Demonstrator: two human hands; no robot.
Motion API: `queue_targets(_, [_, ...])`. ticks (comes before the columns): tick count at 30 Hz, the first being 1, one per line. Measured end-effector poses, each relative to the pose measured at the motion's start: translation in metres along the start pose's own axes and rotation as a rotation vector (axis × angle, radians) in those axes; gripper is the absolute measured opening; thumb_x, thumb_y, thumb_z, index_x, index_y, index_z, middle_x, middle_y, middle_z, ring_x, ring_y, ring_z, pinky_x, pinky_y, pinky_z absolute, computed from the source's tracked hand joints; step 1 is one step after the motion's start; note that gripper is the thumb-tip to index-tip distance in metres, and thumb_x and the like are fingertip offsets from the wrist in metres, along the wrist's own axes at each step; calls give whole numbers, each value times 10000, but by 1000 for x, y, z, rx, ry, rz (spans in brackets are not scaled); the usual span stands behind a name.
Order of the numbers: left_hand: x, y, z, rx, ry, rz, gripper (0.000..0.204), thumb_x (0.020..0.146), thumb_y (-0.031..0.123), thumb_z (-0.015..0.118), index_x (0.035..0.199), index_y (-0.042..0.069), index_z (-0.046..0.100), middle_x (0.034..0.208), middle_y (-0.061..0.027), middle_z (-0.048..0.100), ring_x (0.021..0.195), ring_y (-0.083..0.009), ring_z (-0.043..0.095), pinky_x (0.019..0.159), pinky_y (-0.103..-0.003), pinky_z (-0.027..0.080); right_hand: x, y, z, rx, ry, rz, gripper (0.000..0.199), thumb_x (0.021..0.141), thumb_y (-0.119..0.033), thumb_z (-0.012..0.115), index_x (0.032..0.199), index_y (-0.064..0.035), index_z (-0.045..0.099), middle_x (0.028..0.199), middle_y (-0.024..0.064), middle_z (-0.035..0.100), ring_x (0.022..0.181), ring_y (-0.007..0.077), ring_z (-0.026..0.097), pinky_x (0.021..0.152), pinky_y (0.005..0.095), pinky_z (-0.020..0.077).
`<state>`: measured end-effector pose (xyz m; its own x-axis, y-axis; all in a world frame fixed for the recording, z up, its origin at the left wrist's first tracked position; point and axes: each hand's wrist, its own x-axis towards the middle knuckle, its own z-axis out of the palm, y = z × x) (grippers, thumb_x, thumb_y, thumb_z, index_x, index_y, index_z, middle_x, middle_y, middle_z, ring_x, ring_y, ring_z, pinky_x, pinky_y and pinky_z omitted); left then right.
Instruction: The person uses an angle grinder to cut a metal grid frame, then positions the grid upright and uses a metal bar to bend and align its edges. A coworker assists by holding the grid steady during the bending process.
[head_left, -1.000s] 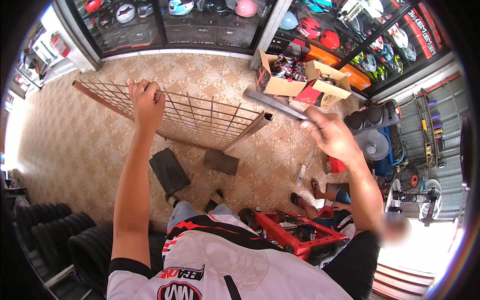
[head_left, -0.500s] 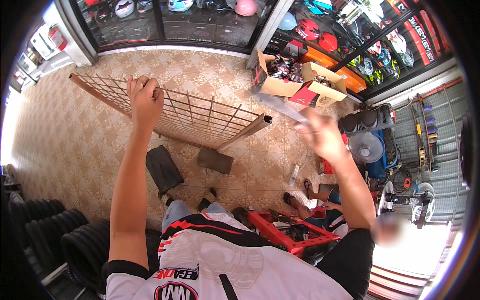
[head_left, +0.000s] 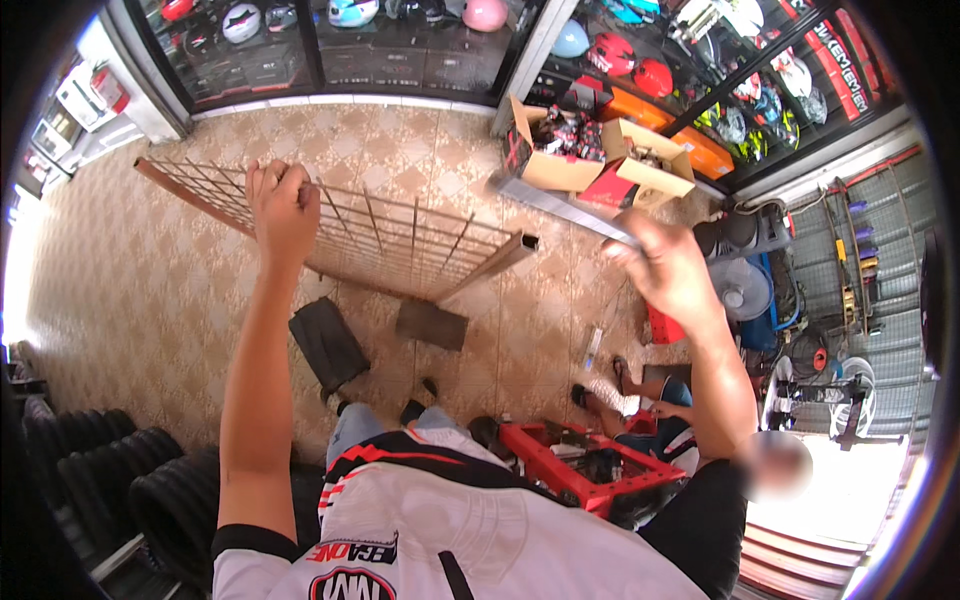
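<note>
My left hand (head_left: 283,210) is closed over the top edge of a brown metal grid panel (head_left: 487,268), which stands tilted on the tiled floor with a square-tube frame along its sides. Raised to the right of the panel, my right hand (head_left: 660,265) grips a long, flat grey metal bar (head_left: 560,206). The bar points up and left from the fist, apart from the panel, and its far end is smeared by motion. Close to the panel's lower edge lie a grey-brown block (head_left: 431,324) and a dark block (head_left: 328,344).
Open cardboard boxes (head_left: 640,170) stand by the glass helmet display at the far right. A red metal frame (head_left: 590,470) is near my right side, with another person's legs (head_left: 610,405) beside it. Black tyres (head_left: 175,500) line the near left. A fan (head_left: 738,288) stands at right.
My right hand has shifted slightly right and down with the metal bar, which now shows more clearly. My left hand keeps its hold on the panel, with only a small shift left.
</note>
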<state>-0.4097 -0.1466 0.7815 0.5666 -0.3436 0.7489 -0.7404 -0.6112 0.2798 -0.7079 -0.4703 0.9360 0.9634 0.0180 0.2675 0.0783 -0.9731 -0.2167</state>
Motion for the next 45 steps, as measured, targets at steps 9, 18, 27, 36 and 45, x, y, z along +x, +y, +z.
queue_targets(9, [6,-1,5,5,-28,12,100,789,-6,634,793,56,555,838,-100,505,887,-330,521,1165,-544,341,3,1,7,-100,-12,7,280,974,-314,706,1002,-56,600,782,157,644,716,380,657,645,468,523])
queue_targets(18, [10,4,8,13,-55,15,103,806,-20,620,793,42,538,851,-106,507,874,-332,513,1191,-557,311,15,19,15,-75,-145,19,280,979,-323,694,1006,-61,598,743,188,615,724,393,652,632,450,503])
queue_targets(27, [-5,-24,29,50,-14,36,103,820,16,657,919,34,636,975,-178,617,1019,-402,564,1184,-588,311,-11,30,36,-109,-151,63,358,998,-436,629,1069,-85,614,753,189,658,727,408,684,635,512,525])
queue_targets(36, [5,-4,32,-103,-61,22,209,752,40,707,959,49,678,1026,-165,630,1093,-347,571,1185,-549,339,-54,27,107,1002,701,632,189,1101,-276,532,1022,-115,593,761,-57,478,596,30,397,503,187,317])
queue_targets(45, [10,6,17,-109,-45,56,276,775,54,701,1048,42,660,1099,-167,616,1151,-357,551,1188,-527,334,-99,-51,168,907,358,807,382,1084,-342,505,1019,1,660,782,42,569,651,129,504,550,290,424])
